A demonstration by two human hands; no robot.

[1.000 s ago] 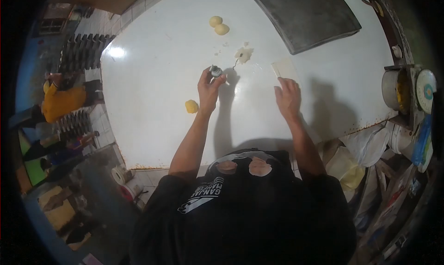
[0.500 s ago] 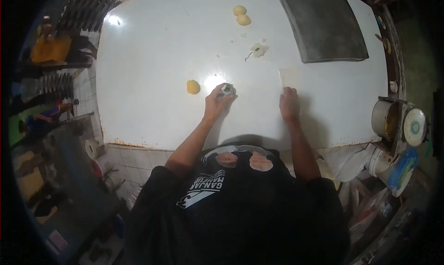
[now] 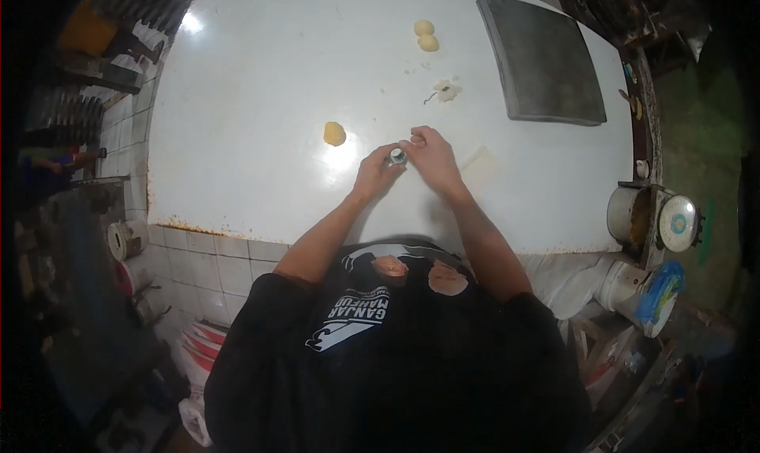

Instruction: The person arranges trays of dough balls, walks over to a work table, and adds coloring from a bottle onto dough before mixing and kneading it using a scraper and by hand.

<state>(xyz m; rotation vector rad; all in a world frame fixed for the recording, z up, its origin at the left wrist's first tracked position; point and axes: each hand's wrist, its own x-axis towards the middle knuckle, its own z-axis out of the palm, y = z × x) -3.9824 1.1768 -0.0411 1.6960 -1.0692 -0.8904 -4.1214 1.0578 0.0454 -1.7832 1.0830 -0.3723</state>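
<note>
Fingers of left hand (image 3: 375, 174) grasping small container (image 3: 397, 157), on or just above surface (image 3: 253, 97) | right hand (image 3: 434, 162) fingers curled at rim, grip unclear | judged mid-way: container unreleased | pale sheet (image 3: 480, 170) lying unheld

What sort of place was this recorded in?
Likely a small food workshop, perhaps a bakery: doughy yellow lumps on a broad white table, and a metal pot by its right edge.
</note>
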